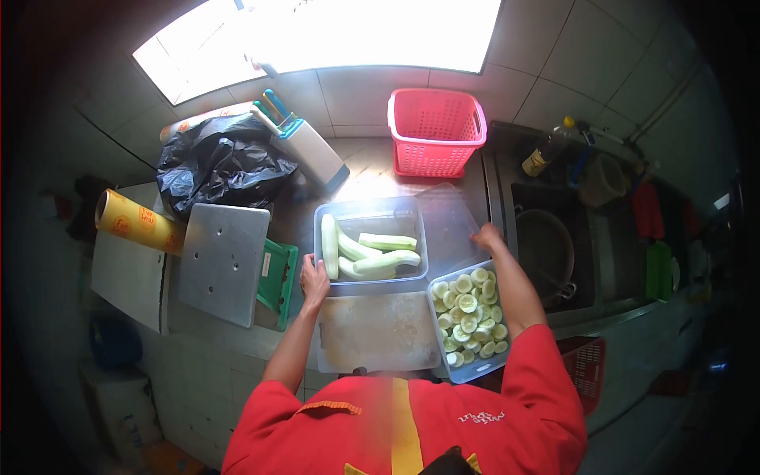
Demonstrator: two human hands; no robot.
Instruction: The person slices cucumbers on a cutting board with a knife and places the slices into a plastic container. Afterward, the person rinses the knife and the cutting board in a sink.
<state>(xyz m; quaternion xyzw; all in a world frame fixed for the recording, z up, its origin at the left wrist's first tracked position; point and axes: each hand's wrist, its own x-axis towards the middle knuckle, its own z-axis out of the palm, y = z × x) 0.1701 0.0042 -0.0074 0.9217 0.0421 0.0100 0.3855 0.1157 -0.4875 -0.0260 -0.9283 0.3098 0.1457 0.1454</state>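
Observation:
My left hand [314, 277] grips the front left side of a clear plastic container [372, 207]. Several peeled cucumbers [386, 261] lie inside it, pale green and whole. To the right of this container is a flat translucent plastic lid [450, 218], and my right hand [488, 237] has its fingers closed at the lid's right edge. Below my right forearm stands a second plastic container [475, 372] filled with round cucumber slices [469, 317]. A stained cutting board [378, 332] lies directly in front of me.
At the back stand a pink basket [437, 146] and a knife block [313, 154]. On the left are a black plastic bag [222, 162], a roll of wrap [138, 223] and a green scale [277, 281] with a metal plate [224, 261]. The sink [586, 277] on the right holds a pot [545, 245].

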